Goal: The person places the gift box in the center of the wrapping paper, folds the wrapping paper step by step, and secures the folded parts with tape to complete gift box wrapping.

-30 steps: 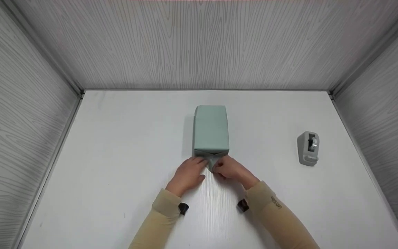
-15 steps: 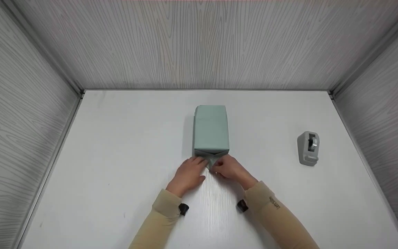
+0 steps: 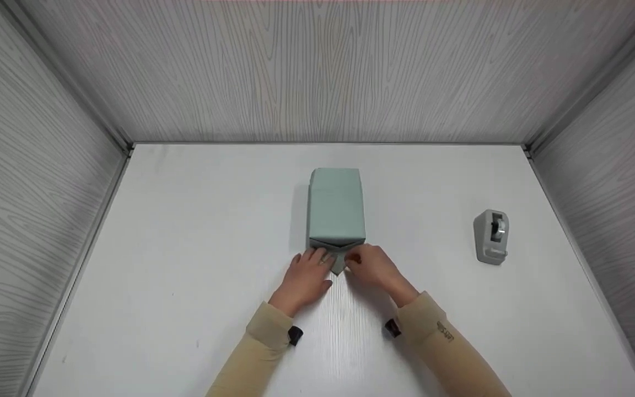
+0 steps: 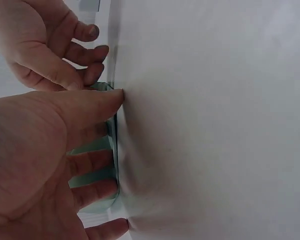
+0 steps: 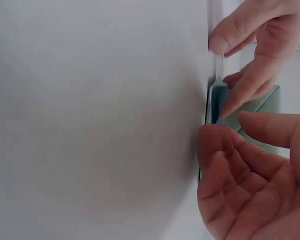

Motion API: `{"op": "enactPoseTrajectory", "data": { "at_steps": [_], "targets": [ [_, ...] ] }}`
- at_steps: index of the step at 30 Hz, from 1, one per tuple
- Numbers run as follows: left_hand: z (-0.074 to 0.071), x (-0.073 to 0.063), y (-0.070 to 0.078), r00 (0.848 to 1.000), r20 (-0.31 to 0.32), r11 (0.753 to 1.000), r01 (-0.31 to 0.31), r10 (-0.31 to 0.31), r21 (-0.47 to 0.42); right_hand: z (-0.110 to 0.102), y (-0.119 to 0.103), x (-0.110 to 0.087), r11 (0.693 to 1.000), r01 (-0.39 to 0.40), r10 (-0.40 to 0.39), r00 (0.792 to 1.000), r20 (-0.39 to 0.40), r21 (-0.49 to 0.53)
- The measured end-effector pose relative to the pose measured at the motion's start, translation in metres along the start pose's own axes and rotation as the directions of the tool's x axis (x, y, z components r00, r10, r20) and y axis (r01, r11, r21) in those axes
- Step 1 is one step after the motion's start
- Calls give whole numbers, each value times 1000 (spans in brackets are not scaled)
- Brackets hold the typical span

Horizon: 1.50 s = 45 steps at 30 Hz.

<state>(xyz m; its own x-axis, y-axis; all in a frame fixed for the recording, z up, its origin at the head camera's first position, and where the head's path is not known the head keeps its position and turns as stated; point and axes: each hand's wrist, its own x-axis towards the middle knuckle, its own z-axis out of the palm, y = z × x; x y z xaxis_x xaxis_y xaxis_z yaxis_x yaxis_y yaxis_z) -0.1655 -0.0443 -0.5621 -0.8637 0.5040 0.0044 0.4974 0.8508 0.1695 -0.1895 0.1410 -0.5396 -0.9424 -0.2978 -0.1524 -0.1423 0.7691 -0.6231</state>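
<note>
A box wrapped in pale green paper (image 3: 336,204) stands on the table, its near end toward me. From that end a pointed paper flap (image 3: 338,264) extends along the tabletop. My left hand (image 3: 306,278) rests its extended fingers on the flap's left side; its thumb (image 4: 107,102) touches the table. At the flap's right edge is my right hand (image 3: 375,267), fingers loosely curled. A gap shows between its thumb (image 5: 262,127) and forefinger in the right wrist view. The forefinger touches or nearly touches the paper; the exact contact is hidden.
A grey tape dispenser (image 3: 492,237) with a roll in it stands on the right side of the white table (image 3: 207,220). Grey wood-grain panels (image 3: 317,71) rise at the back and on both sides.
My right hand has shifted slightly right, off the flap's tip, which now shows between the hands. My left hand has moved slightly right and stays on the flap. The box has barely moved.
</note>
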Motion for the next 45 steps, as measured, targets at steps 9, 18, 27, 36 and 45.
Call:
{"op": "enactPoseTrajectory", "data": {
  "at_steps": [9,18,27,36,45],
  "targets": [
    [1,-2,0,999,-41,999,-23,24,27,-1,7,-10,933,316,-319,948,13,-173],
    [1,2,0,1000,4,1000,8,-8,24,0,10,-14,875,422,-415,906,84,-235],
    [0,2,-1,1000,24,1000,10,-11,29,1,14,-17,774,488,-475,869,139,-404],
    [-1,0,-2,999,43,1000,16,-17,22,1,18,-20,730,496,-492,859,143,-470],
    [0,1,-3,999,37,999,15,-16,37,0,19,-21,784,479,-455,876,160,-394]
  ]
}}
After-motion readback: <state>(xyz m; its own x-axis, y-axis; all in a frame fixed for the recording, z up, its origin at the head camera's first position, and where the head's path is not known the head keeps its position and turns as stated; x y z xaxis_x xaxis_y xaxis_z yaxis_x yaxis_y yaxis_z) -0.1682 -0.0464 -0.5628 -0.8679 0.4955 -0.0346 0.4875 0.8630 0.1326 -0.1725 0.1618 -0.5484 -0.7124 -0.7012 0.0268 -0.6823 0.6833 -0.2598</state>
